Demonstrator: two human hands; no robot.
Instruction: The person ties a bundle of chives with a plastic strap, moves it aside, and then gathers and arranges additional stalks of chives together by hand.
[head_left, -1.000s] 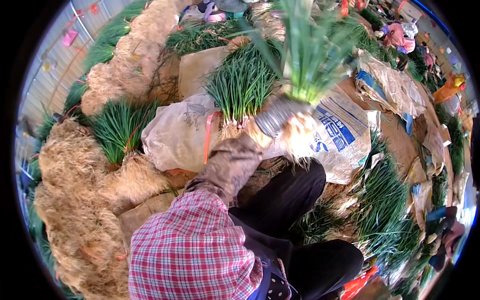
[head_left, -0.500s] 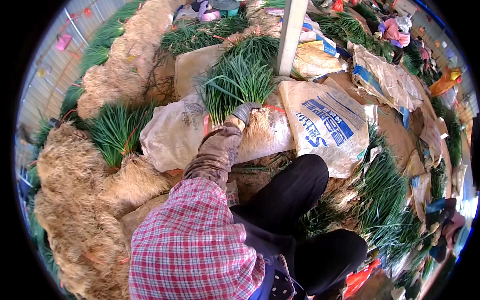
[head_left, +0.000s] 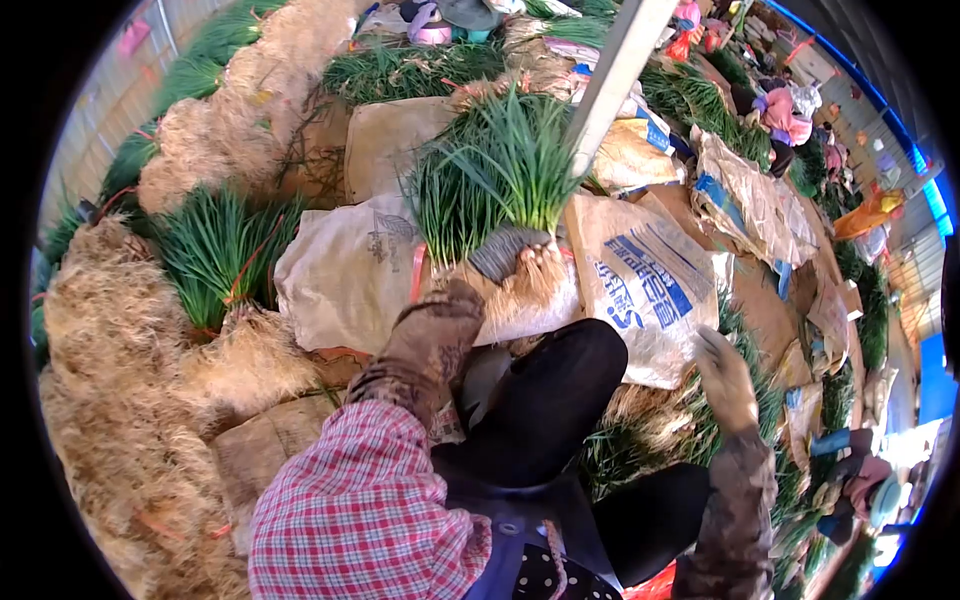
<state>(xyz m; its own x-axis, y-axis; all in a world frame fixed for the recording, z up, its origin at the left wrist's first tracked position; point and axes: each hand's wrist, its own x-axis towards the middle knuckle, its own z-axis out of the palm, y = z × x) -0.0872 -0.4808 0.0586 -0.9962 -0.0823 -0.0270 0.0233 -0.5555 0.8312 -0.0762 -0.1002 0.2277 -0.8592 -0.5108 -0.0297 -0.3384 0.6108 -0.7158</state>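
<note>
My left hand (head_left: 508, 255), in a grey-coated glove, is wrapped round the lower stems of a bunch of scallions (head_left: 530, 165). Its green leaves point away from me and its pale, hairy roots (head_left: 535, 280) hang toward my knee. Just left of that bunch, more scallions (head_left: 445, 190) lie beside a pink strap (head_left: 418, 272) on a white woven sack (head_left: 345, 270). My right hand (head_left: 727, 380), also gloved, is raised off the right edge of a sack with blue print (head_left: 645, 285); its fingers are stretched out and hold nothing.
At the left, a large heap of scallions shows its tan roots (head_left: 130, 400), with a tied bunch (head_left: 225, 255) beside it. A metal post (head_left: 615, 85) rises behind the sacks. More scallions (head_left: 640, 455) lie to my right. Other people (head_left: 785, 115) sit farther off.
My left hand has lifted the scallion bunch slightly and shifted it right, apart from the others. My right hand has come into view at the right. The camera view has tilted.
</note>
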